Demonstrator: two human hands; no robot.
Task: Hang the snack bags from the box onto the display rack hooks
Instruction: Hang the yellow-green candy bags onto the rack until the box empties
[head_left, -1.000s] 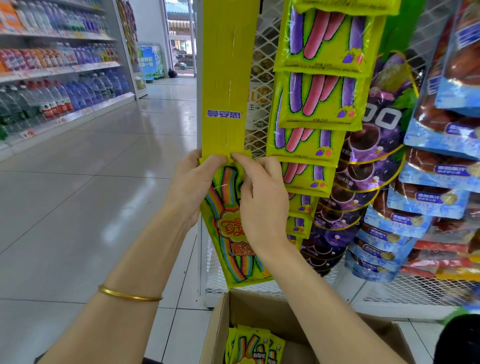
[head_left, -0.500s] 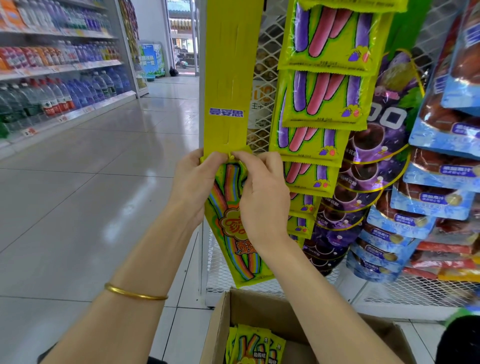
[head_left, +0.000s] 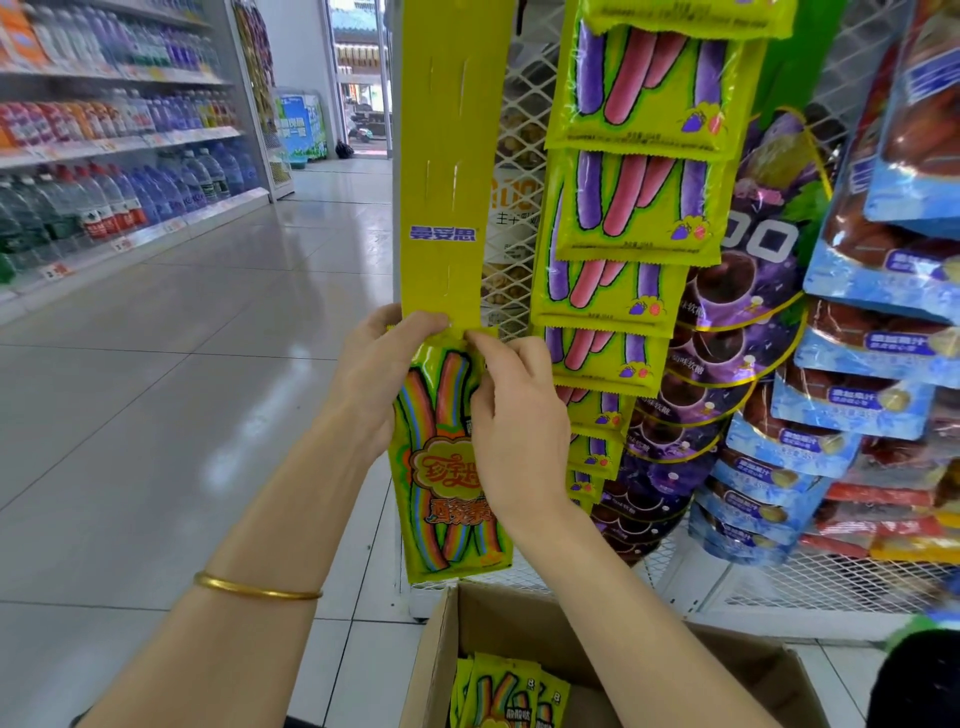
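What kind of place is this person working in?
Most likely a convenience store: rows of bottled drinks line the aisle, candy bags hang on a wire rack, and an open box of more stock sits below.

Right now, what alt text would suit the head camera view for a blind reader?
A person's left hand and right hand pinch the top of a yellow-green rainbow-striped snack bag at the lower end of a yellow hanging strip. Below, an open brown cardboard box holds more such bags.
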